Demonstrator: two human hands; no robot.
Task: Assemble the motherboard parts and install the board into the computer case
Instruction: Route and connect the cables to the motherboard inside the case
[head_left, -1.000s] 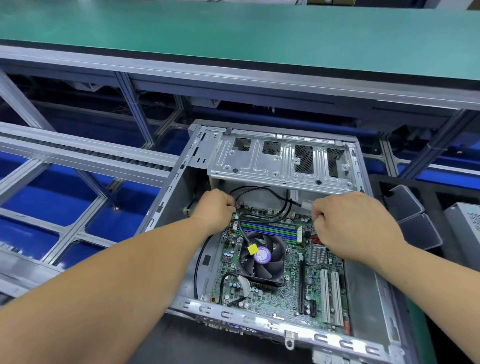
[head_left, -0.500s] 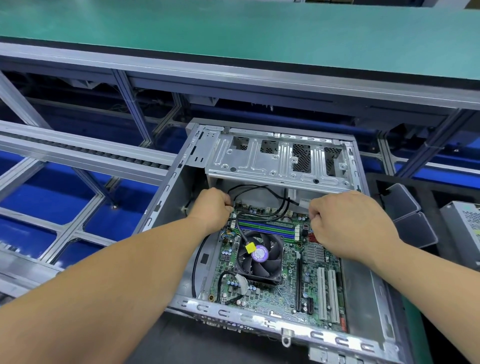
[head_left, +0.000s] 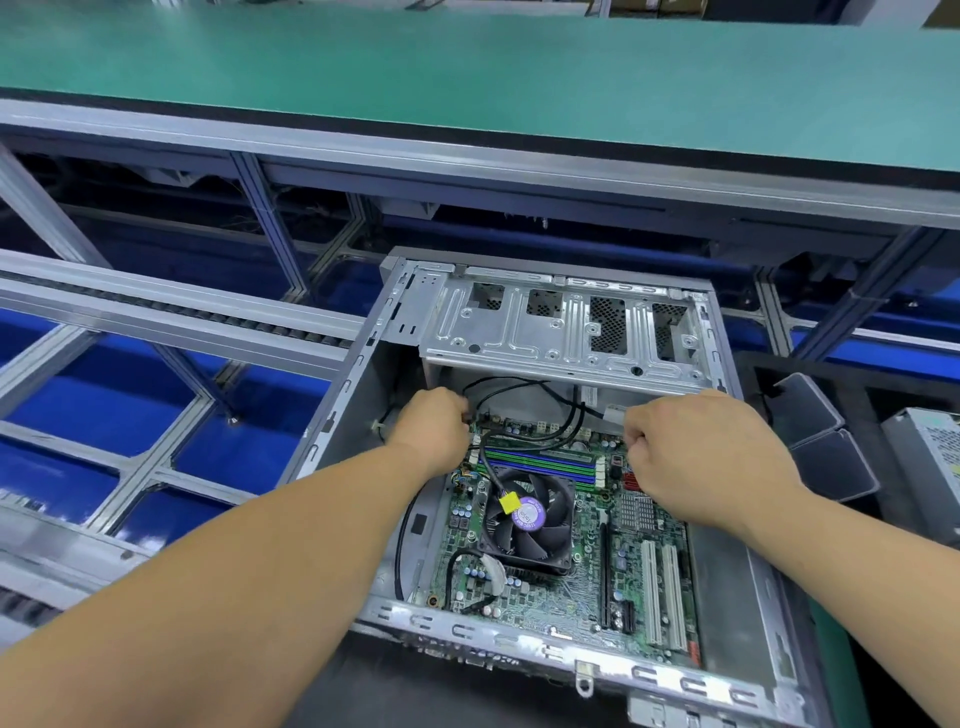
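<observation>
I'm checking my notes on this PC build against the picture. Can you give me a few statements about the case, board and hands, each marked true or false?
1. The motherboard lies inside the computer case. True.
2. The cooler fan carries a yellow tag. True.
3. The left hand rests on the green conveyor belt. False: it is inside the case at the board's far left corner, by the black cables.
4. The right hand lies flat and open on the white expansion slots. False: its fingers are curled, near the board's far right edge.
5. Memory sticks sit just beyond the fan. True.
</observation>
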